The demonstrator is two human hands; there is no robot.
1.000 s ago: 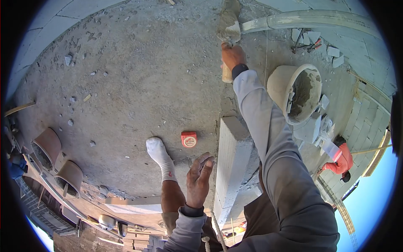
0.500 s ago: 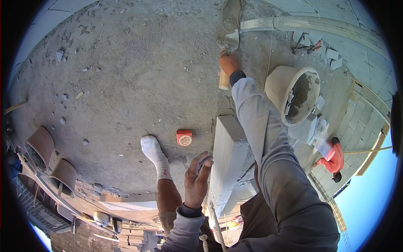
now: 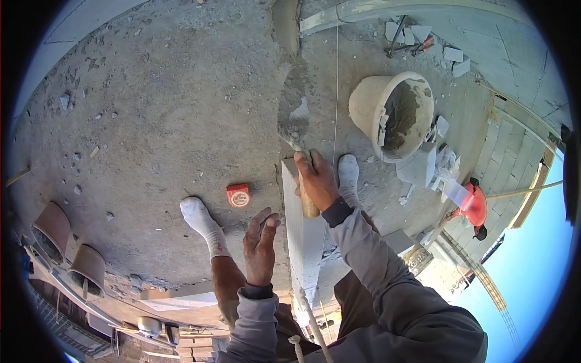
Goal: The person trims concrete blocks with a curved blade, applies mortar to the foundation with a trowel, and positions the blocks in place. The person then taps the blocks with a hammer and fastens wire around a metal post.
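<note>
My right hand [image 3: 316,180] is wrapped round the wooden handle of a trowel [image 3: 294,121], just above the end of a long pale block [image 3: 305,236]. The trowel's blade lies over a strip of wet mortar [image 3: 285,27] on the concrete floor. My left hand [image 3: 260,247] hangs left of the block with its fingers apart and nothing in it. A red tape measure [image 3: 238,195] rests on the floor, between my left hand and a foot in a white sock [image 3: 201,221]. A taut string [image 3: 336,91] runs right of the trowel.
A mortar bucket [image 3: 393,115] stands tilted at the right, with block pieces [image 3: 417,164] beside it. Red-handled pliers [image 3: 423,45] lie farther up. Two more buckets [image 3: 51,227] [image 3: 86,266] are at the lower left. Another person in red [image 3: 474,204] bends at the far right.
My right hand has drawn the trowel back toward me, from the far mortar strip to the block's end. My other foot now shows beside it. The view has shifted to the right.
</note>
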